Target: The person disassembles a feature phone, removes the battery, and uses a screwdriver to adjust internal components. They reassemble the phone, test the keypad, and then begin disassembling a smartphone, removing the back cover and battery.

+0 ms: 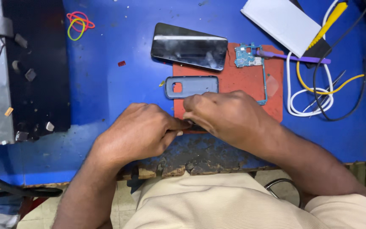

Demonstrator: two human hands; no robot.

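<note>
Your left hand (142,131) and right hand (223,114) pinch a small dark part (195,126) together | grey phone case (191,86) just beyond your knuckles | red mat (250,80) beneath.

We work at a blue surface (106,89) whose near edge, just under our fingers (188,124), is worn down to dark, chipped patches. Directly beyond the fingers lies a red mat (242,80), and on the bare blue just beside it, touching its far edge, a dark phone (189,46) lies flat. Well off to the left of the fingers we see coloured rubber bands (79,23) and a black mat (34,63) with small metal bits on it. To the right of the fingers, white, yellow and black cables (318,91) coil near a white box (282,21). A tiny red piece (121,63) lies between bands and mat.
</note>
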